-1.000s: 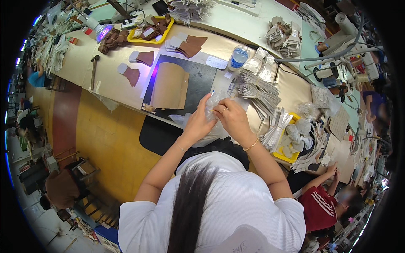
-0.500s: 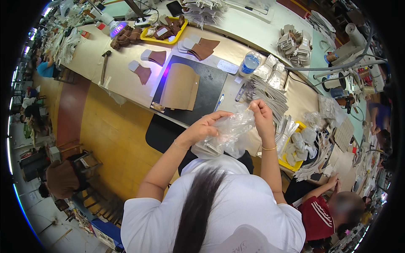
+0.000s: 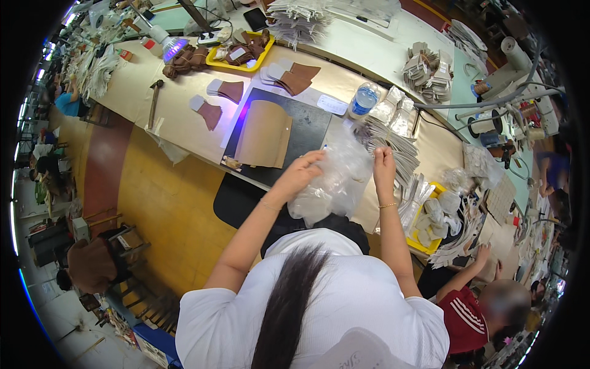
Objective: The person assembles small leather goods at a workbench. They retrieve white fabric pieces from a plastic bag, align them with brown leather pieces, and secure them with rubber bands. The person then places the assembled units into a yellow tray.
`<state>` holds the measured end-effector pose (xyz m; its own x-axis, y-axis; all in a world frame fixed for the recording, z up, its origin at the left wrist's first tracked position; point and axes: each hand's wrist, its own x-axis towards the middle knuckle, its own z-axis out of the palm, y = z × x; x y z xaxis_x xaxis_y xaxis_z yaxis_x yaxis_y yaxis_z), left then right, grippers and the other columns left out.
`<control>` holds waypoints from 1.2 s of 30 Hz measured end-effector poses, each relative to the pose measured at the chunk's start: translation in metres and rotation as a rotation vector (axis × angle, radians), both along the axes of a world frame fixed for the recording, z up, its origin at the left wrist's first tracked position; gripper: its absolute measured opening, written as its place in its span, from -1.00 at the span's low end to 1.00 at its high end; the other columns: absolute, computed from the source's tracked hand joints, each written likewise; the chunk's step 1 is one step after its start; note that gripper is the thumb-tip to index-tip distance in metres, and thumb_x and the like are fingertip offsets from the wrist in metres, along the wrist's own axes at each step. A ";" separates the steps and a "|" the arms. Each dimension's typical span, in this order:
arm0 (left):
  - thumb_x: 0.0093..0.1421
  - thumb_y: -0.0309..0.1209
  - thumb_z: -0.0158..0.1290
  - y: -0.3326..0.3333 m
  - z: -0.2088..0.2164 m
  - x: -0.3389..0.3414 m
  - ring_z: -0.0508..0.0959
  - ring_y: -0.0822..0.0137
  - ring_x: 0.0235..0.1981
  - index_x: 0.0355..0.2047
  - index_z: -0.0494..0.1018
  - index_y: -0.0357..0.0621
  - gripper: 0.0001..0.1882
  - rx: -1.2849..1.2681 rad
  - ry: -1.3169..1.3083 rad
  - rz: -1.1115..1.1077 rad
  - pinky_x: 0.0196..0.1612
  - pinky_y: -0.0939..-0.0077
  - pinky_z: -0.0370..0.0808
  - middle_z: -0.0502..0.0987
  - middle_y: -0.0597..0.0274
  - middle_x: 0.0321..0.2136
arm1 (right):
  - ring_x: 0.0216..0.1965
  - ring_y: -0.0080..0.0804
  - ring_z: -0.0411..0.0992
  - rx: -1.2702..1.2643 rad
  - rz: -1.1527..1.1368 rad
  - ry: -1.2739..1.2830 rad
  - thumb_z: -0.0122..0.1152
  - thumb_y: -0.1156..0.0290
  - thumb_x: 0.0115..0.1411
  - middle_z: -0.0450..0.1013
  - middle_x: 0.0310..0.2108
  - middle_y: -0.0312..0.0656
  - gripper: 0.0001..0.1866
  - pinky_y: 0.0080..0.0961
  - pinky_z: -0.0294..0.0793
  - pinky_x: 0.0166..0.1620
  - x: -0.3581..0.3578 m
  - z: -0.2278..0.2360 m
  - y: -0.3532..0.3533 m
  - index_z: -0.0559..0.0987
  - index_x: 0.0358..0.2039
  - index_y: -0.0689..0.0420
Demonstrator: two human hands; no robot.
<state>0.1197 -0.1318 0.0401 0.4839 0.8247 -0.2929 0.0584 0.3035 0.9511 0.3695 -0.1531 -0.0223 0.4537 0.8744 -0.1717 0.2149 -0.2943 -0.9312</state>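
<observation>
A crumpled clear plastic bag (image 3: 337, 178) stands puffed out over my lap at the table's front edge. My left hand (image 3: 301, 175) grips its left side with bent fingers; part of the grip is hidden against the plastic. Just off the bag's right side, my right hand (image 3: 385, 167) is raised with its fingertips pinched together. Whatever is between those fingertips is too small to make out. Left of the bag, a curled sheet of brown card (image 3: 263, 134) lies on a black mat (image 3: 309, 117).
Brown cut pieces (image 3: 231, 91) lie beyond the mat near a yellow tray (image 3: 251, 64). A hammer (image 3: 155, 101) rests farther left. A water bottle (image 3: 364, 100) stands behind grey strips (image 3: 399, 147). At right are another yellow tray (image 3: 424, 246) and a co-worker in a red shirt (image 3: 462, 317).
The bag has loosened and spread upward. My right hand has come away from its gathered top, where it pinched a thin yellowish band. My left hand has shifted slightly left.
</observation>
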 end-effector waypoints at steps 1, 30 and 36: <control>0.11 -0.54 -0.08 0.002 0.001 -0.003 0.39 0.30 0.08 0.00 0.42 -0.29 -0.59 -0.165 -0.092 0.042 0.14 0.45 0.29 0.42 0.10 0.05 | -0.40 -0.40 0.33 0.043 0.090 -0.226 0.22 0.34 0.18 0.35 -0.44 -0.23 -0.81 -0.47 0.32 -0.31 0.009 -0.011 -0.012 0.48 -0.41 0.20; 0.03 -0.59 0.24 0.016 -0.037 -0.018 0.45 0.27 0.02 -0.30 0.27 -0.16 -0.65 0.310 0.010 0.126 0.12 0.39 0.33 0.50 0.08 -0.14 | -0.30 -0.46 0.43 -0.100 0.154 0.528 0.29 0.26 0.17 0.38 -0.10 -0.16 -0.40 -0.51 0.46 -0.23 -0.053 0.064 0.020 0.29 0.16 0.14; 0.07 -0.31 0.26 0.000 0.001 -0.019 0.46 0.17 0.06 0.04 0.34 -0.22 -0.43 0.405 0.308 0.077 0.20 0.30 0.25 0.49 0.06 -0.04 | -0.24 -0.54 0.36 0.062 0.402 0.173 0.17 0.63 0.11 0.31 -0.15 -0.18 -0.42 -0.61 0.41 -0.22 -0.070 0.066 0.010 0.27 0.16 0.12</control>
